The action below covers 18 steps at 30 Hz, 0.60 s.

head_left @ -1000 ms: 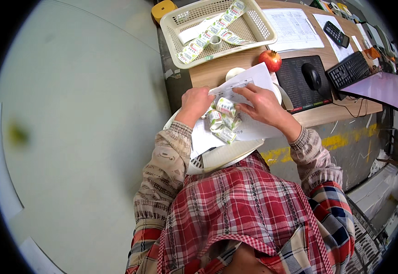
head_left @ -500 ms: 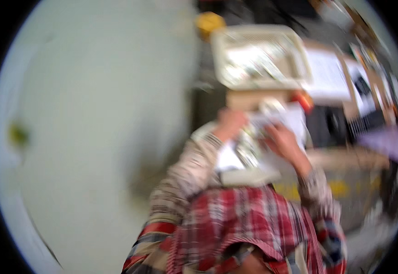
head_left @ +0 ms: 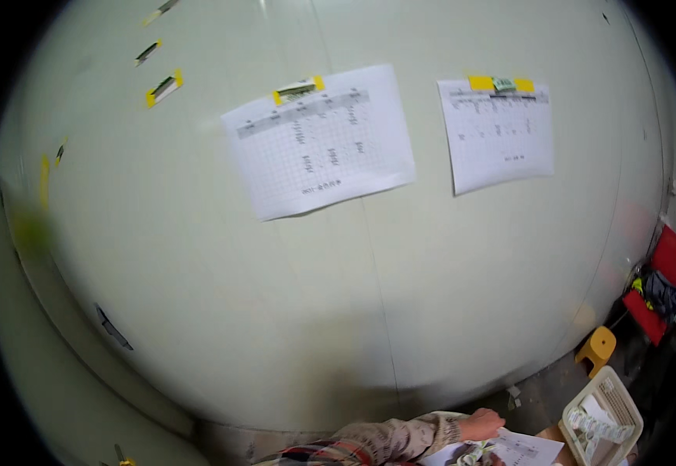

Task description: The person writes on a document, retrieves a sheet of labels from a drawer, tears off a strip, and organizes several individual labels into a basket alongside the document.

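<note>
My left hand (head_left: 481, 425) is at the lower edge of the view, its fingers curled together over a white paper sheet (head_left: 526, 447). Whether anything lies within those fingers is hidden. Right below it is a crumpled clump of white-and-green small packets or strips (head_left: 474, 450), cut off by the frame. A bit of skin at the bottom edge beside the clump may be my right hand (head_left: 496, 460); its fingers cannot be made out. Right of the sheet, a cream plastic basket (head_left: 634, 415) holds white-and-green packets or strips (head_left: 598, 427).
A pale wall fills most of the view, with two printed sheets (head_left: 322, 147) (head_left: 501, 140) fixed by yellow tape. At the right stand a yellow stool (head_left: 598, 346) and a red chair (head_left: 670, 256) with dark cloth on it. White scraps (head_left: 514, 396) lie on the floor.
The view has swung up and left to the wall, so my hands and the basket now sit at the lower right. My right hand has mostly left the picture.
</note>
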### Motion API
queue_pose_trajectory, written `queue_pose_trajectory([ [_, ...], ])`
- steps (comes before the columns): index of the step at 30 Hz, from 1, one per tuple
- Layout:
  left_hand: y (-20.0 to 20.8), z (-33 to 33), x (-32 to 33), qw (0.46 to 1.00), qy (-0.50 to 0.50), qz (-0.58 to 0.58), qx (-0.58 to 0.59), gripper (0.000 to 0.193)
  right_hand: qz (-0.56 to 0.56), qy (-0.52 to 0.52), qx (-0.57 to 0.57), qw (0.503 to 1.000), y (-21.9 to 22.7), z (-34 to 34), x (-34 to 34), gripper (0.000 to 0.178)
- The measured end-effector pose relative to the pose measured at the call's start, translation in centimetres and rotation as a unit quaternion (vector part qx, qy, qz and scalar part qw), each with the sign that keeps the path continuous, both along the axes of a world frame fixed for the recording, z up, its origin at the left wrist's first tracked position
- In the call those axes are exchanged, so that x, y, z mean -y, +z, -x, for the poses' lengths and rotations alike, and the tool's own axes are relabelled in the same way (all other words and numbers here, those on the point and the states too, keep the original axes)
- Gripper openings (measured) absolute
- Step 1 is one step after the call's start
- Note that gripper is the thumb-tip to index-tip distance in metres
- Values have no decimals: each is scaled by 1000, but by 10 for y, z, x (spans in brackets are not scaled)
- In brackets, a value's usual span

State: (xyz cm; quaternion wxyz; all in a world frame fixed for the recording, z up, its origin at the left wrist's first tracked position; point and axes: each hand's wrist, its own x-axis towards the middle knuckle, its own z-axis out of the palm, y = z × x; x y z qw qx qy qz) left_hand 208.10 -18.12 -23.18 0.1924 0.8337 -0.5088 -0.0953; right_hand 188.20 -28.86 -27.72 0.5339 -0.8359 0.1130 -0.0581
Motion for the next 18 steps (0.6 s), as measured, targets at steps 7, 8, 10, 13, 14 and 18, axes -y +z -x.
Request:
queue_pose_trajectory([
  [7,-14,-39,-97,993,102,58,5,26,268,222,-30,937,92,-54,-39,40],
  [8,-10,-45,-110,991,120,62,6,27,270,232,-19,934,98,-59,-46,40],
  [10,0,-58,-142,985,159,64,4,27,258,275,-90,922,142,-81,-60,41],
  [13,15,-85,-186,981,169,84,33,25,259,311,-20,914,160,-110,-76,44],
  [14,30,-89,-200,981,174,77,26,25,262,315,34,912,161,-121,-82,45],
  [18,76,-95,-266,984,178,7,19,26,247,383,107,883,195,-141,-127,49],
])
